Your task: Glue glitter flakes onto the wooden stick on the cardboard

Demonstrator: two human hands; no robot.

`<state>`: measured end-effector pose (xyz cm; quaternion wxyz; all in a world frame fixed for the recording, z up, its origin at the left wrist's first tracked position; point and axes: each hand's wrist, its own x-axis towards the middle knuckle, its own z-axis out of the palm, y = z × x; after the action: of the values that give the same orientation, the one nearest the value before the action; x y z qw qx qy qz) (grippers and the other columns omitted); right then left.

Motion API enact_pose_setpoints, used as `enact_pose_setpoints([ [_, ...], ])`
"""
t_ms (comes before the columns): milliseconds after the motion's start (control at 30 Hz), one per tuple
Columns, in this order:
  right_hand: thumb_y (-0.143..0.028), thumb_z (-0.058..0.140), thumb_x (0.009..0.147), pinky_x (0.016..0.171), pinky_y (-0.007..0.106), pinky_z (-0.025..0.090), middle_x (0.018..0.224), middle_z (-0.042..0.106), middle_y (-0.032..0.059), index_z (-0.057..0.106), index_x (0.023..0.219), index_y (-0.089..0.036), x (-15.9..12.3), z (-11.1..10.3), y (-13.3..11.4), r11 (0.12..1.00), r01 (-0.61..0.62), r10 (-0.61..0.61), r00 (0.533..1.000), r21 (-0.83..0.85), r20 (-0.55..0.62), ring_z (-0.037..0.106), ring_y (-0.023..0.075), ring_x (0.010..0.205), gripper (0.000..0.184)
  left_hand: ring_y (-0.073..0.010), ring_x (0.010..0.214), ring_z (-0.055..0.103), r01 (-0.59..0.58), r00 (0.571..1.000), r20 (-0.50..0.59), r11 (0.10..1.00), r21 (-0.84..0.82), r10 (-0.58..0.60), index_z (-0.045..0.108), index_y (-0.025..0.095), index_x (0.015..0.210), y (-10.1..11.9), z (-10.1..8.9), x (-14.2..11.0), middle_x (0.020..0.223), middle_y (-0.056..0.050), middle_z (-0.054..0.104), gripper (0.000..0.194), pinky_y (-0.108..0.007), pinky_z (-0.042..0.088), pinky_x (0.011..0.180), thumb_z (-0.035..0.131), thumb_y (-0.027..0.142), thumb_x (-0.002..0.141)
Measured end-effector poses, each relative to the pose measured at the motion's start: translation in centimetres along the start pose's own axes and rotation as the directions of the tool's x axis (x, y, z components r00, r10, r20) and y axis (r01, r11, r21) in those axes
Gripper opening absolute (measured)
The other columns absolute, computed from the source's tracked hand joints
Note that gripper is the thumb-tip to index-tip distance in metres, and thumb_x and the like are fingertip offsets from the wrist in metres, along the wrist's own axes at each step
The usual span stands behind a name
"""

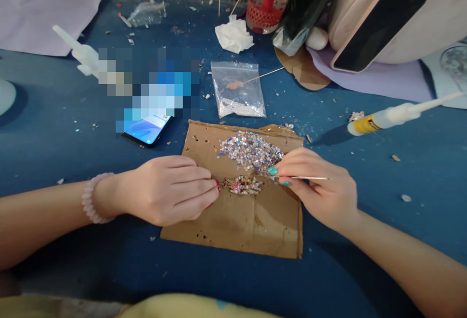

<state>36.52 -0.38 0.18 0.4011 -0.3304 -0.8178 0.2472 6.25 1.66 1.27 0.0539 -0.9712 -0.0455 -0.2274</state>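
My left hand [177,190], closed with its fingertips together, pinches the left end of a small beaded ornament [242,185] with a pink part in its middle. The ornament lies on a piece of brown cardboard [233,230]. Between the thumb and fingers of my right hand [323,186] is a thin stick [310,178], held nearly level. Its tip is close to the lower right of a pile of small shiny rhinestones [251,150], which lies on the cardboard just above the ornament. What exactly the left fingertips grip is partly hidden.
Beyond the cardboard lies a clear zip bag [239,106] with small pale grains. A phone [149,131] is at left, partly pixelated. A glue bottle with yellow label [368,123] is at right. Crumpled tissue [234,35], a bottle [266,9] and scattered scraps are farther back.
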Motion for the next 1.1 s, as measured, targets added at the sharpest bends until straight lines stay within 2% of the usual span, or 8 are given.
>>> enact_pose_setpoints([
  [733,-0.004,0.064,0.087,0.078,0.033,0.055,0.083,0.075,0.0014,0.069,0.094,-0.021,-0.07,0.01,-0.02,0.999,-0.041,0.041,0.999,0.001,0.011,0.068,0.0158,0.083,0.019,-0.015,0.093,0.07,0.022,1.0,-0.003,1.0,-0.007,-0.022,0.065,0.012,0.106,0.2,0.51,-0.59,0.099,-0.004,0.076,0.026,-0.03,0.054,0.079,0.043,0.023,0.103],
  [1100,-0.01,0.063,0.09,0.073,0.034,0.056,0.081,0.075,0.0006,0.07,0.094,-0.024,0.05,-0.03,-0.08,0.999,-0.039,0.038,0.999,-0.031,-0.014,0.07,0.0169,0.079,0.016,-0.0165,0.095,0.068,0.01,1.0,-0.013,1.0,-0.017,-0.01,0.068,0.012,0.105,0.13,0.49,-0.6,0.101,-0.007,0.075,0.025,-0.03,0.055,0.081,0.045,0.022,0.101],
])
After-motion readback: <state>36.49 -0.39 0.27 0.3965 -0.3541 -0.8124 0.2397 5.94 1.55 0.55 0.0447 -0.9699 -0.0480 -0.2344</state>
